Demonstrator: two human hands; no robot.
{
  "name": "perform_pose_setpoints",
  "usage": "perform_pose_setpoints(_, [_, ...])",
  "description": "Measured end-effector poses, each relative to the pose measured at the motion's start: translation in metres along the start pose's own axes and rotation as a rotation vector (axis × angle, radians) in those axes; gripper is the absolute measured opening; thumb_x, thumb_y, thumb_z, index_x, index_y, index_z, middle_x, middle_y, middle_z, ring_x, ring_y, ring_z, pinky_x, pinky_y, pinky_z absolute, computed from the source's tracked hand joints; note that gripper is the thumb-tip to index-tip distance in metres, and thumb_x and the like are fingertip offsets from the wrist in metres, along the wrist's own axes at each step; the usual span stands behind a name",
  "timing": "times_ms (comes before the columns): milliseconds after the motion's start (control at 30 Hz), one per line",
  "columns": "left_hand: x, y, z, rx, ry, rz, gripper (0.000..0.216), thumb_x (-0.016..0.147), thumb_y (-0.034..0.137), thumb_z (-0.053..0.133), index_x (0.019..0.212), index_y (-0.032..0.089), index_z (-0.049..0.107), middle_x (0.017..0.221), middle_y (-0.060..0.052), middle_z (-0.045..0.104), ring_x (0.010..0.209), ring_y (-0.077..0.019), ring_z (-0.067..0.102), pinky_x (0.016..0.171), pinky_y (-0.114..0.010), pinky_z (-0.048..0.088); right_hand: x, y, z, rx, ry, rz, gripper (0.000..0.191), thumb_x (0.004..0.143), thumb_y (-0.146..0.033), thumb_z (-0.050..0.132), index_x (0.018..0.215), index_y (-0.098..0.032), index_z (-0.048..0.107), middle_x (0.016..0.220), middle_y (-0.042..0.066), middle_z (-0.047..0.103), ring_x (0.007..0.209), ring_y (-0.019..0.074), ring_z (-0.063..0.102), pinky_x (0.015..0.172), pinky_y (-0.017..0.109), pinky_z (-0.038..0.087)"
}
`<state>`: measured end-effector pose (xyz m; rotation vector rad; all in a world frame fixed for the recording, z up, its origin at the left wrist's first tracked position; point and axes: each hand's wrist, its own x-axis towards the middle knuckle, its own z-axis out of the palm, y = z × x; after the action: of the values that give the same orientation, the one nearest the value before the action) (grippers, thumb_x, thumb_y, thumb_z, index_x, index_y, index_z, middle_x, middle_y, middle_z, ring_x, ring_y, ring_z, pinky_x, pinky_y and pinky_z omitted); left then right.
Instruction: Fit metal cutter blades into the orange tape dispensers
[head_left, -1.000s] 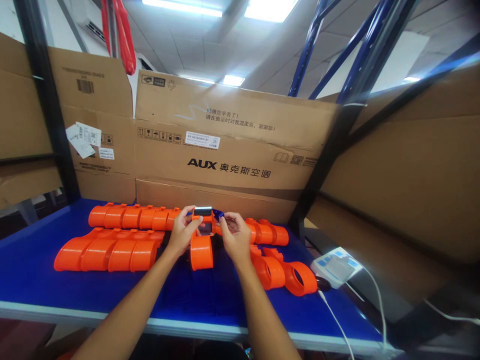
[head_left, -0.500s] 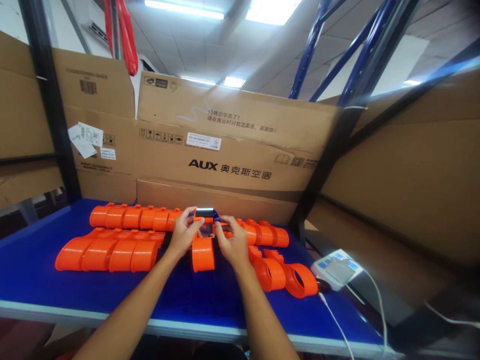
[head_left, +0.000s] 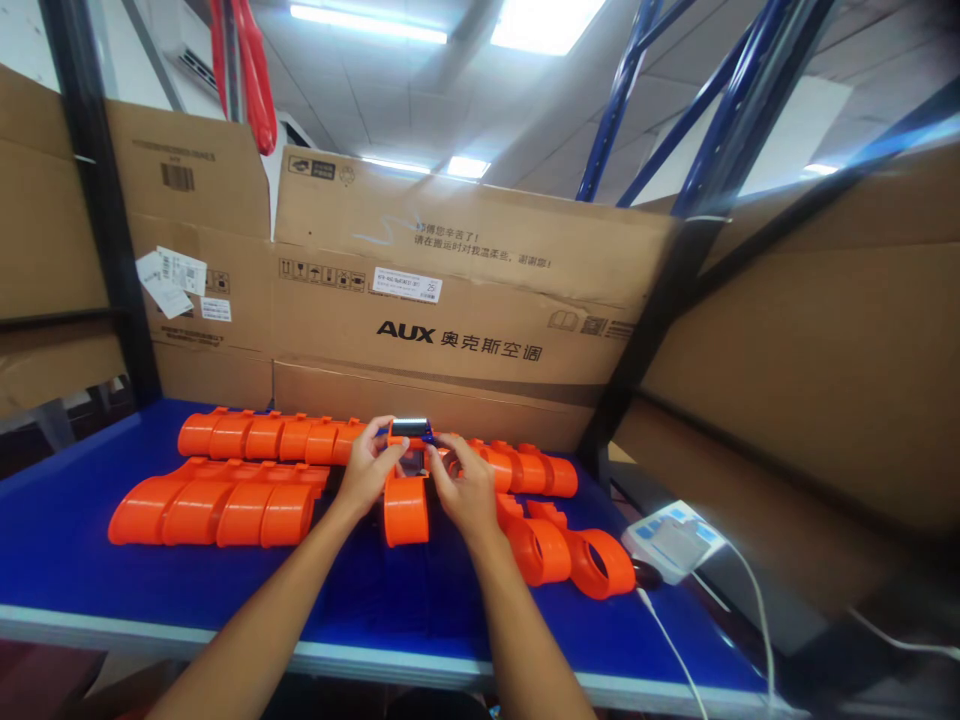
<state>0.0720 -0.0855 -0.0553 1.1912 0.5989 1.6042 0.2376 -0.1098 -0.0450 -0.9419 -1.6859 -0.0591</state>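
Over the middle of the table, my left hand [head_left: 369, 466] grips the left side of what looks like an orange tape dispenser [head_left: 406, 512]. At its top is a dark bar with a pale, toothed edge [head_left: 409, 426]; the rounded orange body hangs below. My right hand [head_left: 466, 482] pinches a small dark blue piece [head_left: 430, 438] against the dispenser's upper right corner. Whether that piece is fixed there I cannot tell. Fingers hide part of the dispenser's middle. Similar orange dispensers [head_left: 191, 508] lie in rows to the left, and others [head_left: 544, 550] to the right.
A blue table top [head_left: 247, 590] carries everything. On the right stands a white power strip [head_left: 673, 540] with cables hanging over the front edge. A tall cardboard sheet [head_left: 330, 330] closes off the back. Dark posts [head_left: 626, 380] flank the table.
My right fingers have shifted slightly left and closer on the dark blue piece at the dispenser's corner. The left hand and the rows are nearly unchanged.
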Motion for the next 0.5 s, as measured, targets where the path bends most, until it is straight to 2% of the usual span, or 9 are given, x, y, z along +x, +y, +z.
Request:
perform_pose_setpoints(100, [0.0003, 0.0001, -0.0003, -0.004, -0.001, -0.01, 0.059, 0.074, 0.039, 0.083, 0.123, 0.021, 0.055, 0.081, -0.001, 0.072, 0.05, -0.0128, 0.062, 0.049, -0.024, 0.051, 0.0004, 0.0003, -0.0008, 0.01, -0.001, -0.027, 0.028, 0.096, -0.031, 0.063, 0.122, -0.024, 0.072, 0.11, 0.007, 0.079, 0.075, 0.0192, 0.074, 0.078, 0.034, 0.06])
perform_pose_setpoints(267, [0.0006, 0.0008, -0.0006, -0.013, 0.0, -0.025, 0.06, 0.074, 0.039, 0.083, 0.124, 0.021, 0.055, 0.08, -0.001, 0.073, 0.051, -0.0136, 0.063, 0.05, -0.024, 0.05, 0.0022, 0.0027, -0.0032, 0.053, -0.041, -0.082, 0.031, 0.097, -0.027, 0.06, 0.126, -0.028, 0.073, 0.119, 0.007, 0.077, 0.106, 0.0255, 0.075, 0.096, 0.042, 0.06])
perform_pose_setpoints(500, [0.0009, 0.0015, -0.0005, -0.031, -0.001, -0.048, 0.062, 0.072, 0.039, 0.084, 0.124, 0.021, 0.055, 0.08, -0.002, 0.073, 0.05, -0.0134, 0.064, 0.049, -0.023, 0.05, 0.0018, 0.0089, -0.0041, 0.032, -0.065, -0.117, 0.035, 0.098, -0.025, 0.059, 0.13, -0.029, 0.071, 0.12, 0.007, 0.077, 0.108, 0.0246, 0.074, 0.097, 0.042, 0.06])
